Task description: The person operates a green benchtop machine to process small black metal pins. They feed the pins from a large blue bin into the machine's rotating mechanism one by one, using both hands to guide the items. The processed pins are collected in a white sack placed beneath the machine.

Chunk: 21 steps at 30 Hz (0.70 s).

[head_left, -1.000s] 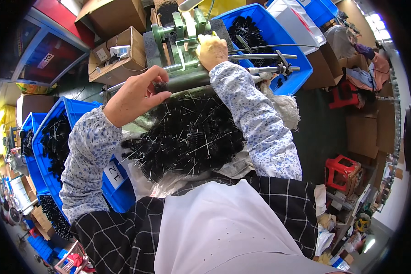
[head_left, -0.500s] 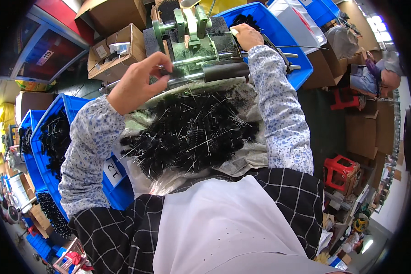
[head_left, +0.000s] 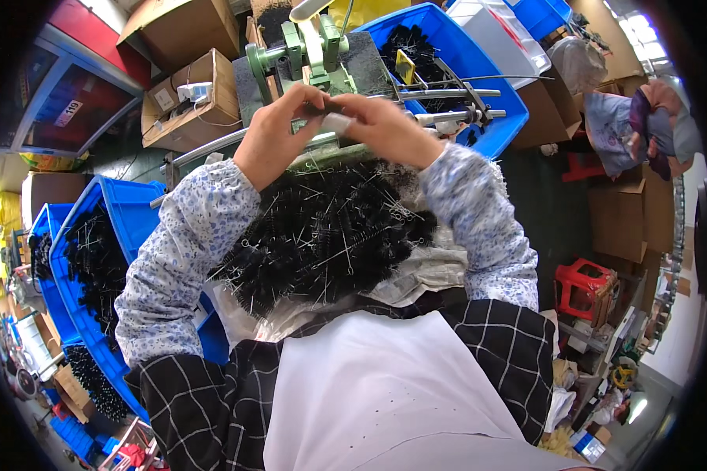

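My left hand (head_left: 279, 132) is closed in a pinch in front of the green machine (head_left: 316, 55), above the near metal rod. Its fingertips grip a small dark piece (head_left: 319, 108), mostly hidden by fingers. My right hand (head_left: 393, 132), slightly blurred, meets it from the right with curled fingers. A white wrap (head_left: 337, 123) shows at the right hand's fingertips; what those fingers hold is hidden. Below both hands lies a heap of black wire brushes (head_left: 322, 235) with twisted metal stems and looped ends, spread on pale plastic sheeting (head_left: 428, 271) over my lap.
Behind the machine's right side sits a blue bin (head_left: 503, 94) with black brushes; metal rods cross its near edge. More blue bins (head_left: 133, 212) of brushes stand at the left. A cardboard box (head_left: 192, 110) is left of the machine. A red stool (head_left: 583, 290) and another person (head_left: 644, 129) are at right.
My right hand has left the machine's right side and moved left to meet my left hand. The left hand has shifted right. A yellow part now shows by the bin.
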### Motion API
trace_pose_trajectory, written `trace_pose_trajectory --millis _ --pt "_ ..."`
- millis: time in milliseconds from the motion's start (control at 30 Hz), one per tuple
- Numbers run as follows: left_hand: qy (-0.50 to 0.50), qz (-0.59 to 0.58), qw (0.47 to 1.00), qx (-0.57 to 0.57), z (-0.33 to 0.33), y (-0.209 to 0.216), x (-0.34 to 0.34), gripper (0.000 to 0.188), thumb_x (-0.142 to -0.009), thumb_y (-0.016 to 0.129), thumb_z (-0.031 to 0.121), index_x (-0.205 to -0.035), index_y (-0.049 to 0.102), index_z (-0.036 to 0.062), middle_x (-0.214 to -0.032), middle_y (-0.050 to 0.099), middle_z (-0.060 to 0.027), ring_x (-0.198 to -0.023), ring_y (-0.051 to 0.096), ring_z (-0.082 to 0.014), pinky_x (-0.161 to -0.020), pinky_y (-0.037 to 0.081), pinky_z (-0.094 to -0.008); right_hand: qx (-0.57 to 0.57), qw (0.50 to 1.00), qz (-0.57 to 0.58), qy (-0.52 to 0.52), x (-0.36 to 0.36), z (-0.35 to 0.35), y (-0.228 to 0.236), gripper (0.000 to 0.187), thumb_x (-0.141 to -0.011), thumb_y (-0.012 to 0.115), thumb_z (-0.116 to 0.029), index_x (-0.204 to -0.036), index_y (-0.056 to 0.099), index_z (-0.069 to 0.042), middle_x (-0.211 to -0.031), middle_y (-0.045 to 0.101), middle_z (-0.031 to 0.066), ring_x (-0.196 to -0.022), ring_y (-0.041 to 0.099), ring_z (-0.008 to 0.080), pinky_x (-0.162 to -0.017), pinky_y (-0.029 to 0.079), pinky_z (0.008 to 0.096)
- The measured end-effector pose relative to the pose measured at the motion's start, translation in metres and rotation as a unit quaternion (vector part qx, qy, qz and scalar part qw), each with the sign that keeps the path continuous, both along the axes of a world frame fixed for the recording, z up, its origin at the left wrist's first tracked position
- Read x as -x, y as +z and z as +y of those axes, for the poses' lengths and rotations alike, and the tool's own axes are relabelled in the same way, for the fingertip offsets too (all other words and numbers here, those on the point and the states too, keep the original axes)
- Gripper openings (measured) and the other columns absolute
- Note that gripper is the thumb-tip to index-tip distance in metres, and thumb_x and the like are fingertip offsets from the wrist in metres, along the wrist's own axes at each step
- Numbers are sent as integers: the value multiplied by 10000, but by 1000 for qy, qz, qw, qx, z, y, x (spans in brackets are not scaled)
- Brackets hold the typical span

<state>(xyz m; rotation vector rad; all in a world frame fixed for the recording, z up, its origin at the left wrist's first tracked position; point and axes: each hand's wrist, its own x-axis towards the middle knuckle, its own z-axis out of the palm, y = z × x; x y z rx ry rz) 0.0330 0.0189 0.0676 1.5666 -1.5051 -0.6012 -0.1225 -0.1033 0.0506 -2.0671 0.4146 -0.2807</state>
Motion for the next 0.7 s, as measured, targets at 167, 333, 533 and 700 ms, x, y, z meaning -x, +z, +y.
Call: trace_pose_trajectory --millis 167,333,533,700 --pt "4 -91 993 -80 40 6 -5 357 -809 597 19 -1136 456 35 -1040 590 -129 -924 606 -226 -821 468 -321 358 916 -19 -181 -9 -46 -42 173 -883 528 -180 -994 646 -120 -784 656 62 -664 623 165 -571 510 316" --pt "-154 -261 930 -210 72 -41 -14 468 -825 567 81 -1242 368 6 -1097 532 -252 -991 543 -380 -869 437 -411 474 840 127 -231 -28 -78 -66 165 -839 544 -196 -944 663 -151 -828 616 47 -802 620 239 -780 483 361" --pt "-178 -246 888 -346 59 -73 -24 512 -799 591 96 -1241 359 -18 -1099 519 -277 -1000 531 -405 -880 427 -436 446 857 129 -221 -38 -79 -73 176 -828 562 -221 -965 669 -190 -846 622 49 -793 622 244 -823 465 380" --pt "-191 -249 892 -326 55 -64 -17 476 -792 598 93 -1210 385 18 -1081 531 -258 -980 544 -397 -851 444 -431 426 871 109 -221 -38 -90 -85 190 -824 573 -225 -983 667 -183 -871 619 35 -824 610 228 -822 451 386"
